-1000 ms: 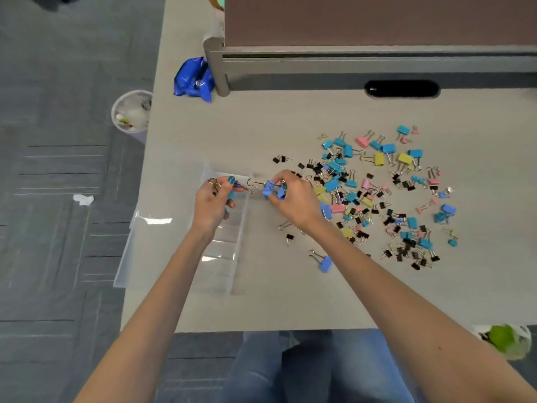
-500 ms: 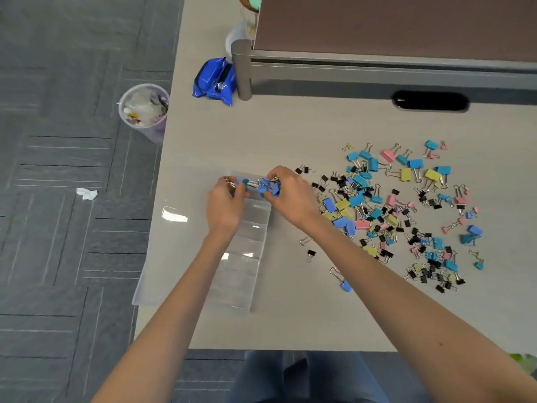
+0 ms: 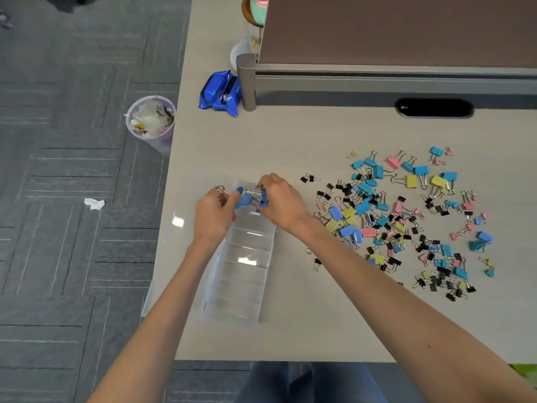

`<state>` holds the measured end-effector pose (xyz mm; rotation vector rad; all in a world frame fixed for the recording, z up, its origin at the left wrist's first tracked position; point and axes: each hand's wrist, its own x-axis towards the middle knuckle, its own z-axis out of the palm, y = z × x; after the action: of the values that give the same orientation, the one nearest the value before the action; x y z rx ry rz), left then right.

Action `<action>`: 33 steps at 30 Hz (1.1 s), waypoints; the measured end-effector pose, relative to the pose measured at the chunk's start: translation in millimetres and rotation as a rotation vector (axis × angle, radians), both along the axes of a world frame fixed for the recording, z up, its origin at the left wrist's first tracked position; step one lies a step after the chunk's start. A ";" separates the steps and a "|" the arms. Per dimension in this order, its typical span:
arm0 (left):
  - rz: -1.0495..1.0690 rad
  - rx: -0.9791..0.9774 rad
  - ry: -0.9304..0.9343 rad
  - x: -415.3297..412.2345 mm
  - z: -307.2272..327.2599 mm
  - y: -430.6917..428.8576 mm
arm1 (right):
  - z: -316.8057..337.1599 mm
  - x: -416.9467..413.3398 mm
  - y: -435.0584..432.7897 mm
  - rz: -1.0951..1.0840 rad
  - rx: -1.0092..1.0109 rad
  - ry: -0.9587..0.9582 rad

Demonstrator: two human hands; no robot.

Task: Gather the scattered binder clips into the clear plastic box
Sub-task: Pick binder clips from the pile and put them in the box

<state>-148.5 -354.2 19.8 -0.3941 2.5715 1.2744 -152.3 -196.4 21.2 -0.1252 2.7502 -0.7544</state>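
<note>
Head view: your left hand (image 3: 213, 215) and right hand (image 3: 283, 200) are close together over the 12 o'clock end of the clear plastic box (image 3: 244, 274). Both have curled fingers pinching a cluster of blue binder clips (image 3: 252, 199), which sits between your fingertips above the end compartment. At 3 o'clock from the box, the scattered binder clips (image 3: 406, 222) lie spread across the table (image 3: 290, 141).

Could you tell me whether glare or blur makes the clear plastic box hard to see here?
Head view: white glare patches sit on the clear plastic box, whose walls read faintly against the pale table; the scattered binder clips look reasonably sharp.
</note>
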 end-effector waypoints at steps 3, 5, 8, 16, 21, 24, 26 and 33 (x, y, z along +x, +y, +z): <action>-0.045 -0.020 -0.032 -1.3 -0.8 -2.3 | -5.3 5.8 0.9 -0.002 -0.071 0.016; -0.076 0.023 -0.050 -1.8 0.4 -2.5 | -9.2 8.7 0.9 -0.014 -0.111 0.047; -0.145 0.031 -0.092 -2.3 2.1 -2.5 | -12.1 8.4 -0.9 -0.020 -0.142 0.091; -0.249 -0.061 -0.092 -6.2 0.0 -9.5 | -13.8 12.8 1.9 0.014 -0.206 0.152; -0.491 -0.366 0.190 -11.9 9.1 -4.4 | -11.9 23.8 17.6 -0.097 -0.150 0.322; -0.594 -0.471 0.286 -17.8 11.1 6.0 | -14.9 30.6 26.0 -0.159 -0.159 0.342; -0.650 -0.507 0.275 -21.7 8.9 11.8 | -16.4 33.5 29.9 -0.197 -0.165 0.347; -0.647 -0.473 0.307 -28.1 0.5 20.8 | -28.5 40.3 42.3 -0.275 -0.213 0.321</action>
<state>-176.6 -333.4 20.4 0.5680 2.8665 0.5273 -112.0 -154.1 -7.3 0.1013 3.0172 -1.1953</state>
